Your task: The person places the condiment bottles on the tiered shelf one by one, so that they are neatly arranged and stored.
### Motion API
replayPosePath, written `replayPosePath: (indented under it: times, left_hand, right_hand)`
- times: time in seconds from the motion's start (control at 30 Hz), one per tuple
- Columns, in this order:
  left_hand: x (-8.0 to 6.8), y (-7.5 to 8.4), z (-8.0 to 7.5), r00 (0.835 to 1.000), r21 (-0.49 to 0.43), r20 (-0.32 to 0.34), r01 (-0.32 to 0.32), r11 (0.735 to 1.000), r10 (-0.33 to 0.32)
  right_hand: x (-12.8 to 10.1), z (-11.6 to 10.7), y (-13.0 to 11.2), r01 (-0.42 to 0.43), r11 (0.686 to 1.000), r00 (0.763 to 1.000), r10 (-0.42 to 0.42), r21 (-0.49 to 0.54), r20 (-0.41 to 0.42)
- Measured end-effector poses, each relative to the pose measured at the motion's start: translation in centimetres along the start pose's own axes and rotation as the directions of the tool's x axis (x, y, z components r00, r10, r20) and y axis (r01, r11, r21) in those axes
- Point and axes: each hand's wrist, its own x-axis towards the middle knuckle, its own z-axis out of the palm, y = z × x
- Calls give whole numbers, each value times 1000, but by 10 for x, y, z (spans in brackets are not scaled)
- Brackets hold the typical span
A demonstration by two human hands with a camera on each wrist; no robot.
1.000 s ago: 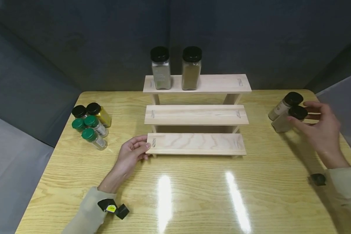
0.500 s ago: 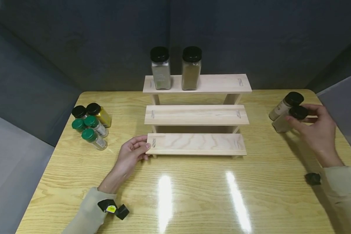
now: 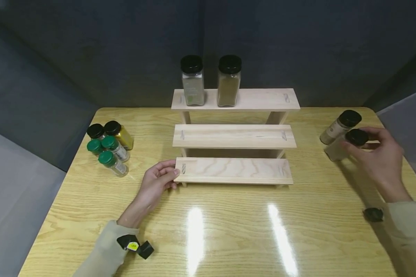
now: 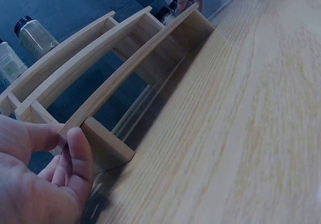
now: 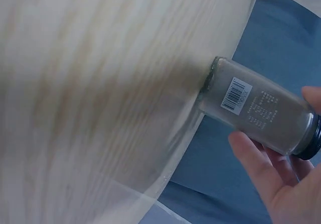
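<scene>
In the head view my left hand [image 3: 159, 177] pinches the left end of the lowest step of a three-step wooden spice rack [image 3: 234, 170]. The left wrist view shows the thumb and fingers at that step's edge. Far to the right, my right hand [image 3: 381, 156] holds a square glass spice jar [image 3: 338, 149] near its black lid. Its barcode label and brownish filling show in the right wrist view, where the jar's [image 5: 258, 106] base is at the tabletop; I cannot tell if it is lifted. A second black-lidded jar [image 3: 332, 130] stands right behind it.
Two black-lidded jars, one pale [image 3: 194, 86] and one brown [image 3: 228, 88], stand on the rack's top step. At the table's left is a cluster of green-lidded jars [image 3: 119, 167] and black-lidded ones, including a yellow jar [image 3: 124, 137]. Dark fabric [image 3: 142, 50] surrounds the table.
My right hand has closed in around the front jar's top. That jar has shifted slightly toward me, away from the jar behind. The left hand keeps its place on the rack.
</scene>
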Motion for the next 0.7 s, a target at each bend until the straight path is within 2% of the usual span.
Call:
replayPosePath:
  times: [0.23,0.57,0.7]
  left_hand:
    - [1,-1,0,1000,6,3,2,1000,-2]
    - [0,1,0,1000,12,-3,8,1000,-8]
    - [0,0,1,1000,9,-3,9,1000,-9]
  right_hand:
    - [-13,-16,-16,-24,999,999,25,-46,20]
    - [-21,-38,-68,46,995,999,-44,83,-22]
    - [-15,-44,-91,129,982,991,-122,137,-54]
